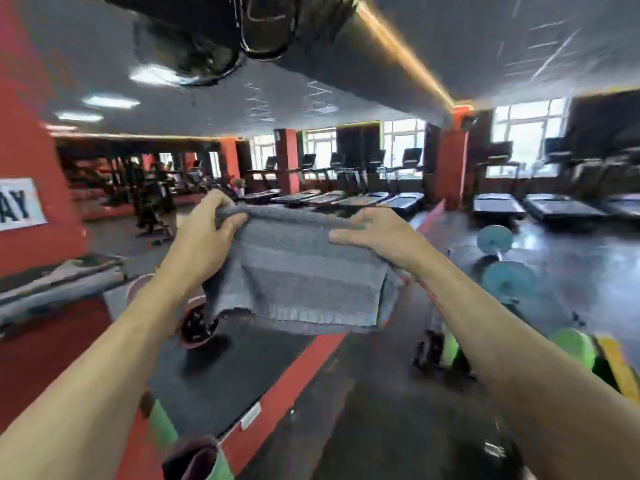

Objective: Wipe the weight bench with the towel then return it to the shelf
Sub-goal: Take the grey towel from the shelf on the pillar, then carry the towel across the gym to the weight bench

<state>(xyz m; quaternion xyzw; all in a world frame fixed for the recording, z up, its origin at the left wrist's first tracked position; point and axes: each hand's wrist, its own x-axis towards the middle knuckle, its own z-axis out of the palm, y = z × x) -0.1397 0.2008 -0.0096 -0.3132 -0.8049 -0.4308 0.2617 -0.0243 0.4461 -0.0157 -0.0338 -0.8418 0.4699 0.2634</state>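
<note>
A grey towel [298, 275] hangs folded in front of me at chest height, spread between both hands. My left hand [204, 230] grips its upper left corner in a closed fist. My right hand [377, 237] pinches the upper right edge, fingers pointing left over the cloth. The lower hem hangs free above the floor. The picture is blurred. I cannot pick out a weight bench or a shelf for certain.
A red wall [31, 161] with a white sign stands at the left, with rolled mats [59, 285] at its foot. Blue barbell plates [498, 258] and green plates [575, 348] lie on the dark floor at the right. Treadmills [346, 188] line the far windows.
</note>
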